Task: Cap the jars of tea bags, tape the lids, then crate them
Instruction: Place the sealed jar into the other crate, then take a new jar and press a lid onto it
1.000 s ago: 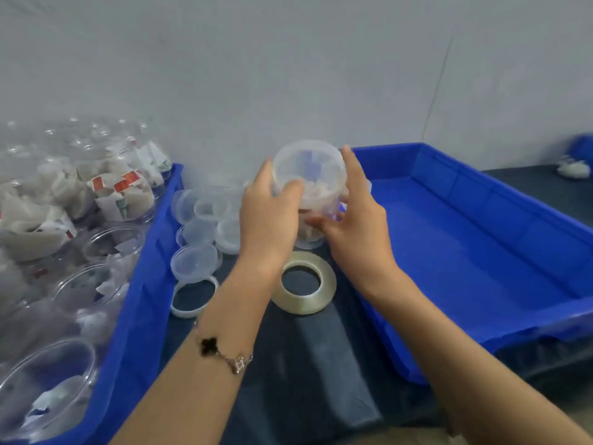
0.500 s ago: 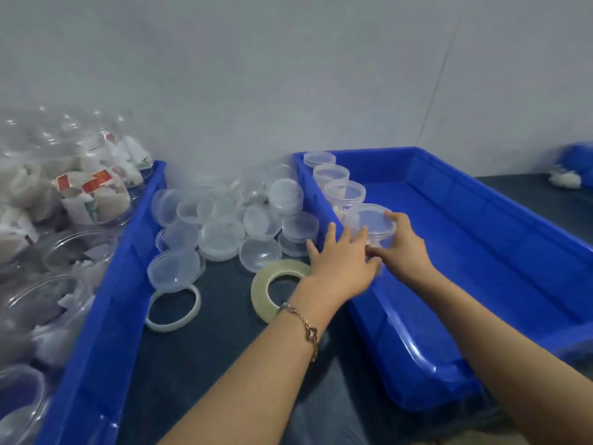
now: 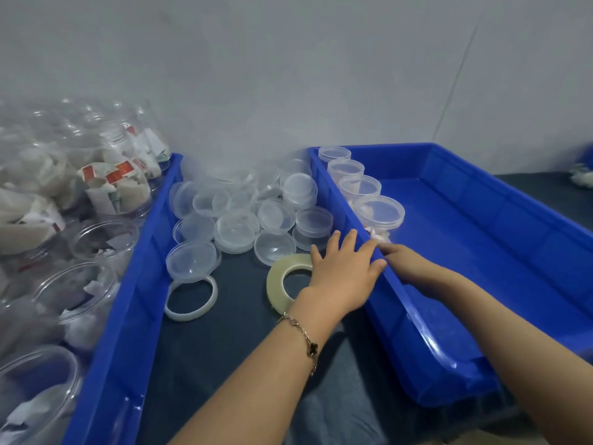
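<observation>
Both hands have let go of the fourth jar (image 3: pixel 380 211) since half a second ago; it now stands on its own in the right crate (image 3: pixel 500 261), and the hands have slid back toward the near edge.

Biggest first: the right crate holds a row of four capped jars tucked against its left wall, which I'd guess keeps them neat and leaves the rest of the floor free for more rows. The left crate (image 3: pixel 128 300) is packed with open jars (image 3: pixel 86 284) stuffed with tea bags, so that's clearly the supply side. Between the two crates, on the dark table (image 3: pixel 231 354), sits a heap of loose lids (image 3: pixel 237 229), within easy reach of both sides.

The left hand (image 3: pixel 343 274) lies flat with straight fingers spread over the right crate's rim, holding nothing. It covers part of the tape roll (image 3: pixel 282 284), which sits just beside that crate. The right hand (image 3: pixel 414 268) is inside the crate, just short of the fourth jar, fingers extended and not gripping anything. The two hands nearly touch at the fingertips.

A thin white ring (image 3: pixel 191 300) lies near the lids, probably a used-up tape core. Looks like the next stop is another open jar and a lid.
</observation>
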`<state>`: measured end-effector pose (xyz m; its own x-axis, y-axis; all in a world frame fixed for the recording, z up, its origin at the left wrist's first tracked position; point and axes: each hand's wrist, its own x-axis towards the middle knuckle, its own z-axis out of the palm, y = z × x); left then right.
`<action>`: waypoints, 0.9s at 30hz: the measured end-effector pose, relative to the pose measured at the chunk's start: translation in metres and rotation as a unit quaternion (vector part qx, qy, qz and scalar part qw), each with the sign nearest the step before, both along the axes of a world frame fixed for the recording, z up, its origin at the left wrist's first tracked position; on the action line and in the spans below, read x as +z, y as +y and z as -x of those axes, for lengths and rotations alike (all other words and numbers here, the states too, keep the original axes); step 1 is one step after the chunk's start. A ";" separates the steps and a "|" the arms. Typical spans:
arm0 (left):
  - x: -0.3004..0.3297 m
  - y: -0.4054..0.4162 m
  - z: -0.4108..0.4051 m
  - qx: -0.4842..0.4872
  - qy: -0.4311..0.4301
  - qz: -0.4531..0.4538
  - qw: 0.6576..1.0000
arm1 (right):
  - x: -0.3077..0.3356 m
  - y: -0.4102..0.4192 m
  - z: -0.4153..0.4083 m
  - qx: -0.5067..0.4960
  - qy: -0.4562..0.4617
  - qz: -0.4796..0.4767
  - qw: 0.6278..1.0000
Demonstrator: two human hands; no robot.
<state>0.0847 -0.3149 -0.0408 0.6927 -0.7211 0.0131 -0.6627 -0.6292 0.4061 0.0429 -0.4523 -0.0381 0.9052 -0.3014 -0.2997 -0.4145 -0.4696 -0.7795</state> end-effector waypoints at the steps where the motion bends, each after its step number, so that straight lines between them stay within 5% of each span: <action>1: 0.002 0.006 -0.001 0.009 -0.006 -0.004 1.000 | -0.001 -0.001 0.000 -0.001 0.002 0.039 0.999; 4: 0.011 0.033 -0.007 0.031 -0.019 -0.045 0.998 | 0.007 -0.004 0.000 -0.083 -0.051 0.207 0.973; 6: 0.020 0.058 -0.014 0.044 -0.007 -0.079 0.996 | 0.015 0.004 0.001 -0.130 -0.121 0.207 0.962; 11: 0.061 0.124 -0.025 0.081 0.070 0.031 0.994 | 0.040 0.065 -0.011 -0.010 -0.176 0.302 0.937; 21: 0.115 0.251 -0.021 0.273 0.001 0.123 0.954 | 0.069 0.253 -0.050 0.217 -0.240 0.136 0.937; 23: 0.119 0.276 -0.017 0.326 -0.056 0.189 0.925 | 0.070 0.282 -0.057 0.237 -0.243 0.100 0.935; 27: 0.111 0.313 -0.014 0.475 -0.201 0.348 0.783 | 0.077 0.332 -0.072 0.242 -0.243 0.016 0.939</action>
